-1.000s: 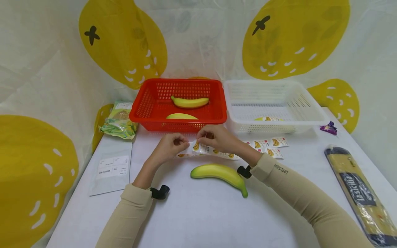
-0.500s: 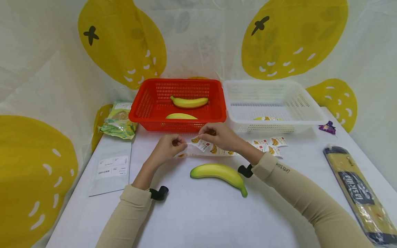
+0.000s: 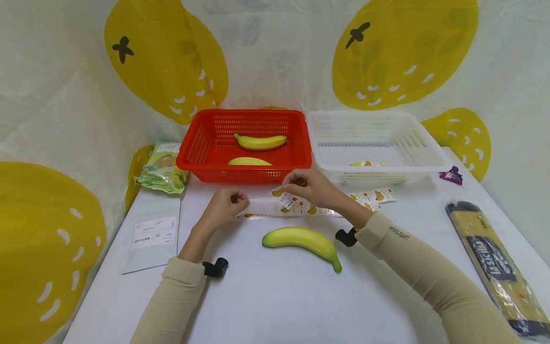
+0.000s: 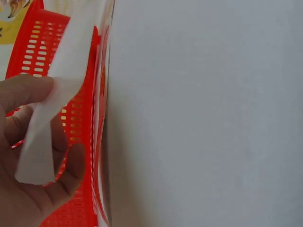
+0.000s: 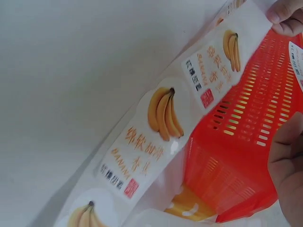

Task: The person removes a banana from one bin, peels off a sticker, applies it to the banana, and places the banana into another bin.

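Observation:
My left hand (image 3: 225,208) pinches the left end of a white strip of banana stickers (image 3: 315,209). In the left wrist view the pale end of its backing paper (image 4: 38,158) droops past the thumb and fingers. A bare stretch of backing lies between my hands. My right hand (image 3: 312,188) pinches a single banana sticker (image 3: 290,199) that hangs tilted from the fingertips; part of this sticker (image 5: 298,61) shows at the right edge of the right wrist view. A yellow banana (image 3: 301,238) with green ends lies on the table in front of the strip.
Behind my hands stand a red basket (image 3: 245,174) with two bananas and a white basket (image 3: 378,171) with a stickered banana. Left are a snack bag (image 3: 163,169) and a grey pouch (image 3: 152,234). Right are a pasta packet (image 3: 494,263) and a small purple wrapper (image 3: 452,176).
The sticker in my right hand has come away from the strip, and that hand has moved slightly right. My left hand has shifted left, drawing the backing with it.

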`<state>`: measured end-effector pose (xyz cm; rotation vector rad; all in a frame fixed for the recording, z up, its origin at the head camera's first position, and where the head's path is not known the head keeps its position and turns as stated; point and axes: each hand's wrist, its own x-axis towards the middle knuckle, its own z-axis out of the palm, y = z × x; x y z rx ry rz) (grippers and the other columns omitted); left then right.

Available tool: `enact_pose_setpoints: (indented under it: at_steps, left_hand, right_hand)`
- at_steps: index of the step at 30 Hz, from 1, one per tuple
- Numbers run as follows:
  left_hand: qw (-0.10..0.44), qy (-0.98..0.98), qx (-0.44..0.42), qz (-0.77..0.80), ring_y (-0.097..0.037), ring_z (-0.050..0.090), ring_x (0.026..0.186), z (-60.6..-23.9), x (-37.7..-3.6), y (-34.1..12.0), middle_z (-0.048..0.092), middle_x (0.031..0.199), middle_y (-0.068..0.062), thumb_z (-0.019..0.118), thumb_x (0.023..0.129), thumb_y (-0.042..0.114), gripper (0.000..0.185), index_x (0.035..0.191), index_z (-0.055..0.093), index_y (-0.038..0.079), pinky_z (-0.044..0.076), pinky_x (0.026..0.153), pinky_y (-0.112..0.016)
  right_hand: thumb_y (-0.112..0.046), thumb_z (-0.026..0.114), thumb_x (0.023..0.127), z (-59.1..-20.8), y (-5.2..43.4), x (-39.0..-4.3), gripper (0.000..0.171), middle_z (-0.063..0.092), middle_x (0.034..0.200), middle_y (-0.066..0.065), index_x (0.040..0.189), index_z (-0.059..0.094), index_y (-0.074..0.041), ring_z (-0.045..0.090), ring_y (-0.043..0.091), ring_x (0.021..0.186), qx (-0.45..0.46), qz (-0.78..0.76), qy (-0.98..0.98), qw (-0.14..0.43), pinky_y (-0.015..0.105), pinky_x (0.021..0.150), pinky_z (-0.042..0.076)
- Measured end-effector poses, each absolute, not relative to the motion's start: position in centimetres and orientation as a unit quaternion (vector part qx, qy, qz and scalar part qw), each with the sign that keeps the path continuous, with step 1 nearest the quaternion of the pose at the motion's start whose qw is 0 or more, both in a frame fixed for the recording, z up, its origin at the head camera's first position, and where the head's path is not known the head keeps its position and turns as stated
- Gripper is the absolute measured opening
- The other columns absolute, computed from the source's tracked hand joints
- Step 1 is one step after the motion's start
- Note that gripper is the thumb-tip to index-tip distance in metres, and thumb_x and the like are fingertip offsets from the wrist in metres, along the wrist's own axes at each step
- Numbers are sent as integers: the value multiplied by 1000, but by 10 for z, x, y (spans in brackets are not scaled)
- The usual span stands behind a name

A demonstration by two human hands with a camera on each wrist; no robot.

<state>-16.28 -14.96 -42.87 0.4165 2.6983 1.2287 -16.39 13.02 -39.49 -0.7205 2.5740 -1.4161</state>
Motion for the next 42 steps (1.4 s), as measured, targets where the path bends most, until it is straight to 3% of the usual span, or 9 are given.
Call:
enact_pose_setpoints:
  at_steps: [20, 28, 35, 42]
  left_hand:
    - [68, 934, 108, 335, -23, 56, 85, -432, -169, -151, 66, 88, -8, 72, 94, 17, 10, 96, 72, 8, 49, 75, -31]
    - [46, 944, 116, 304, -27, 58, 97, -423, -166, -150, 68, 101, -10, 72, 94, 20, 17, 106, 74, 9, 47, 88, -45]
    - [8, 925, 177, 335, -28, 60, 97, -400, -158, -130, 70, 101, -8, 68, 97, 23, 18, 106, 75, 8, 51, 87, -40]
    - [-9, 908, 263, 327, -24, 58, 98, -376, -145, -96, 70, 101, -4, 71, 96, 26, 20, 107, 75, 11, 50, 84, -36]
  right_hand:
    - [-14, 70, 96, -401, 145, -162, 11, 71, 93, 10, 101, 74, -5, 59, 17, 81, -209, -476, 852, 57, 22, 71, 50]
    - [-16, 69, 98, -402, 149, -160, 11, 70, 95, 8, 103, 74, -7, 59, 19, 85, -200, -474, 855, 64, 23, 74, 52]
    - [-16, 68, 98, -400, 154, -155, 10, 69, 96, 9, 102, 74, -8, 60, 21, 85, -202, -486, 848, 63, 24, 75, 53]
    - [-16, 68, 98, -395, 155, -148, 11, 66, 94, 10, 102, 73, -7, 58, 24, 80, -206, -502, 838, 59, 23, 67, 49]
